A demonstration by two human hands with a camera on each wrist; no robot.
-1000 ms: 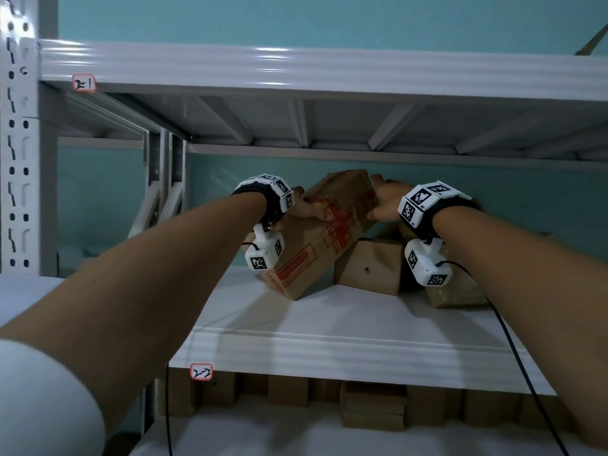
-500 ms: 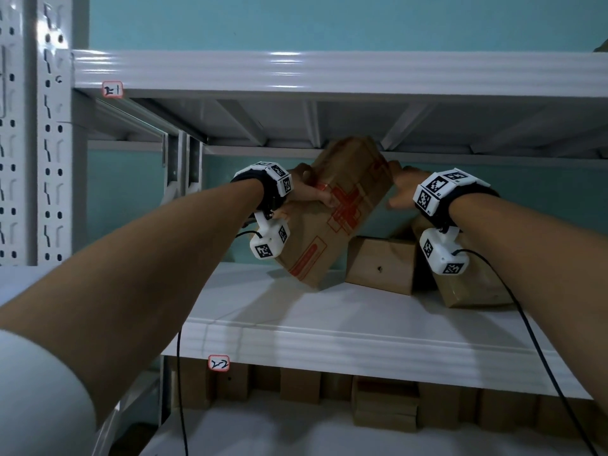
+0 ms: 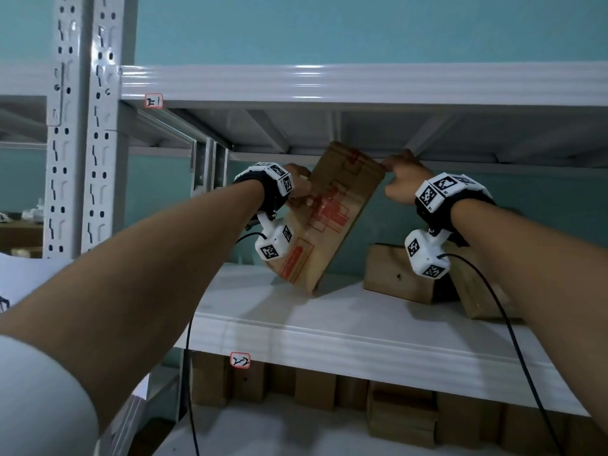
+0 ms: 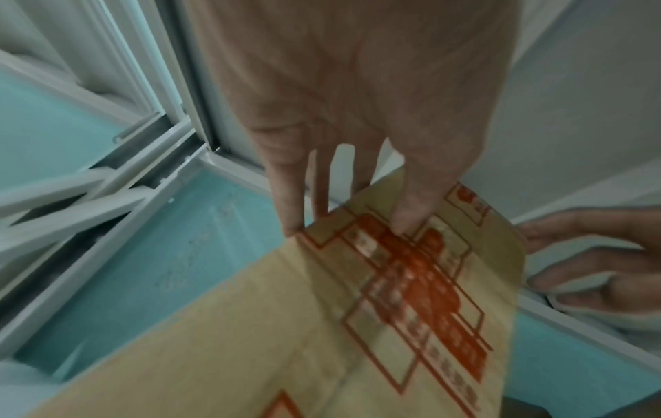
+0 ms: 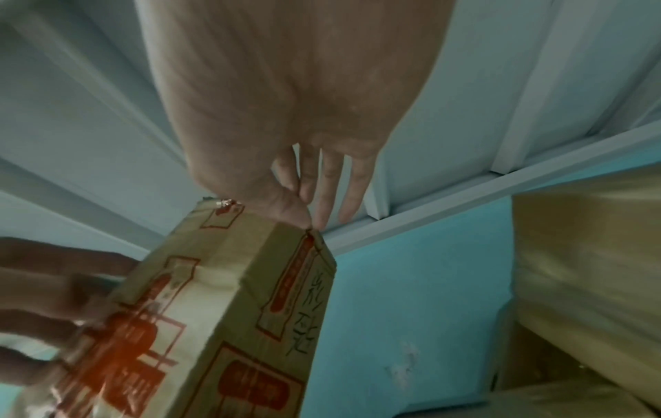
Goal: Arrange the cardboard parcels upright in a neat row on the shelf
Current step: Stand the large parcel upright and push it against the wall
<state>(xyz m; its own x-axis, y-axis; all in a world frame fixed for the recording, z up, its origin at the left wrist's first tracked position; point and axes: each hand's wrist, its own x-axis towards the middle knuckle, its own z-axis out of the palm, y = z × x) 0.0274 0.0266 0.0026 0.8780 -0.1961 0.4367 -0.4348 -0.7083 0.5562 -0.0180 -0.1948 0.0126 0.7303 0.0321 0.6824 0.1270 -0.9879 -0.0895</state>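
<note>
A long cardboard parcel with red print (image 3: 342, 192) leans steeply to the right, its lower corner resting on the white middle shelf (image 3: 362, 327). My left hand (image 3: 301, 192) grips its left edge, thumb on the printed face (image 4: 411, 215) and fingers behind. My right hand (image 3: 394, 179) pinches the parcel's top right corner (image 5: 311, 226), just under the upper shelf. A small brown parcel (image 3: 398, 278) lies flat to the right. Another parcel (image 3: 477, 291) leans behind my right wrist.
The upper shelf's beam (image 3: 329, 83) and its ribs sit close above the parcel's top. A perforated upright post (image 3: 82, 126) stands at the left. Several cardboard boxes (image 3: 401, 413) line the shelf below. The left part of the middle shelf (image 3: 250, 291) is bare.
Both hands have risen and tipped the printed parcel from a low lean to a much steeper one. Its top now reaches near the upper shelf.
</note>
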